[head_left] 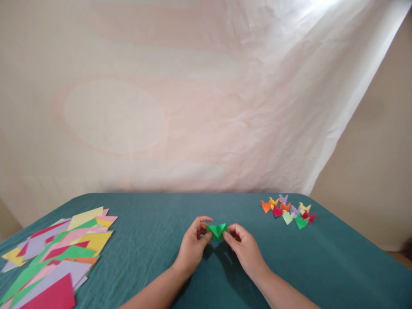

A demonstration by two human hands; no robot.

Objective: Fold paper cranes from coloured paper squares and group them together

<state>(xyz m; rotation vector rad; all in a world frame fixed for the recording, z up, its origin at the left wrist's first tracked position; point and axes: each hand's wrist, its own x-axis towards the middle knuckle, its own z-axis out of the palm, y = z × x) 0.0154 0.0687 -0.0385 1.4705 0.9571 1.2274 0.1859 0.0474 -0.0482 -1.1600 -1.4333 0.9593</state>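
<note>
Holding a small piece of green paper just over the near middle of a dark teal tablecloth, with left hand at one end and right hand at the other; pinching it between thumb and fingers on both sides, leaving neither hand free; already creased into a compact shape with raised corners and a V-shaped dip between them, so apparently well past the first folds; not yet showing the beaked outline found farther right, hence probably with some shaping left; too small in view to tell the exact number of folds.

At right, toward the far side of the cloth, a loose cluster of about ten little paper birds in orange, yellow, red, lavender and green; seemingly finished, well apart from both hands.

At left, a broad spread of colored sheets, overlapping in yellow, pink, green, lavender and red; flat and unfolded as far as visible, untouched by either hand, and plentiful enough to suggest far more paper unworked than worked; behind, a pale hanging curtain, reaching down to the tablecloth's far edge.
</note>
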